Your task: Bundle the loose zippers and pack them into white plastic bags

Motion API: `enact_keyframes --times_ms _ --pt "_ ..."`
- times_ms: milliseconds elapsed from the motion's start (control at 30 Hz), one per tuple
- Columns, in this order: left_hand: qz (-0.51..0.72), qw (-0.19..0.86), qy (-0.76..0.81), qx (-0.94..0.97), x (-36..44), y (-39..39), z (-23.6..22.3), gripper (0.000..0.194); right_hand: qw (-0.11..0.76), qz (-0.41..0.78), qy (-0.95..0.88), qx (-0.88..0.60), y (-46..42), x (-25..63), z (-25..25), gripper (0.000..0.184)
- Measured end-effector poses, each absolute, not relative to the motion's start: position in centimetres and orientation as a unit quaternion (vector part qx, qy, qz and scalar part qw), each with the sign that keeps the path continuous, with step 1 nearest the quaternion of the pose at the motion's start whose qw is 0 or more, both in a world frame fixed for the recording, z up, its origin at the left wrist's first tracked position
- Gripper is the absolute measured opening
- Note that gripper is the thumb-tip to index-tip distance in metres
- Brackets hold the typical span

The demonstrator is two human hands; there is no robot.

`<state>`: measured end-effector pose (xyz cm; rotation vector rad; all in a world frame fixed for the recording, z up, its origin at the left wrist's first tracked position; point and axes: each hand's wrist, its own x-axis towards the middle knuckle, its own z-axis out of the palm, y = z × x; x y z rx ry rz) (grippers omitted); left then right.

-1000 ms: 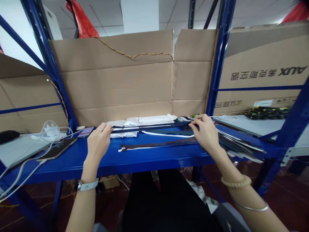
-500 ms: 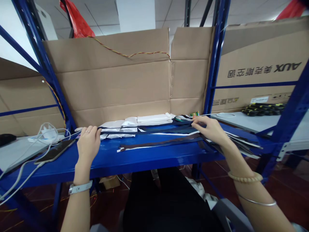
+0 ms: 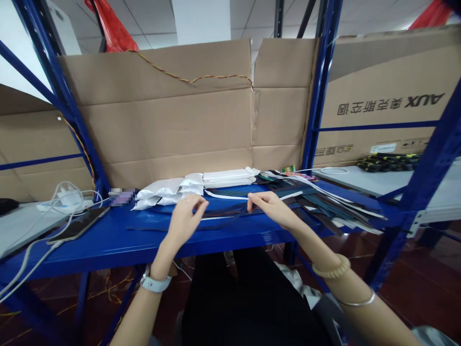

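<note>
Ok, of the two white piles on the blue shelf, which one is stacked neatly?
The flat white packets, squared into a tidy stack, further right than the crumpled white bags, which lie in loose folds.

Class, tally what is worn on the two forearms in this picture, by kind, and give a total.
wristwatch with a white strap: 1
beaded bracelet: 1
thin metal bangle: 1
Total: 3
</note>
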<state>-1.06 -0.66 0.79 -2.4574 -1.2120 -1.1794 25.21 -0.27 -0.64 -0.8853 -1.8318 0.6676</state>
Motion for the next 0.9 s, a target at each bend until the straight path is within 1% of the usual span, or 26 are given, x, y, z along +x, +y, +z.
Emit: enact_keyframes --times_ms 100,167,267,367,467,567,633,733,900 --pt "-0.364 -0.025 -0.365 -0.857 1.3 -1.5 0.0 0.026 0.489 0.283 -0.757 -0.328 -1.1 23.8 -0.7 0.045" --pt "-0.342 -0.041 -0.351 -0.871 2.3 -1.9 -0.3 0.026 0.492 0.287 -0.76 -0.313 -1.6 23.1 -0.7 0.044" --pt "-0.322 -0.021 -0.356 -0.877 3.0 -2.2 -0.6 0.023 0.488 0.287 -0.766 -0.304 -1.8 22.4 -1.1 0.041" --pt "-0.31 0.027 -0.371 -0.875 3.2 -2.3 -0.7 0.022 0.491 0.298 -0.755 -0.316 -1.5 21.9 -2.0 0.037" --pt "-0.299 0.072 -0.375 -0.875 3.3 -2.3 -0.7 0.024 0.512 0.333 -0.724 -0.322 -0.8 21.5 -3.1 0.029" --pt "-0.295 0.095 -0.372 -0.875 3.2 -2.4 -0.7 0.025 0.525 0.343 -0.704 -0.335 -0.3 21.3 -4.0 0.029" --pt "-0.298 0.106 -0.37 -0.874 3.1 -2.3 -0.8 0.026 0.498 0.328 -0.722 -0.351 -0.1 21.3 -4.1 0.027" --pt "-0.288 0.107 -0.354 -0.883 2.8 -2.2 -0.9 0.025 0.448 0.291 -0.763 -0.363 -0.2 21.4 -4.0 0.034" --pt "-0.254 0.097 -0.342 -0.899 2.3 -2.2 -0.6 0.021 0.443 0.246 -0.781 -0.366 -0.6 21.4 -3.6 0.033"
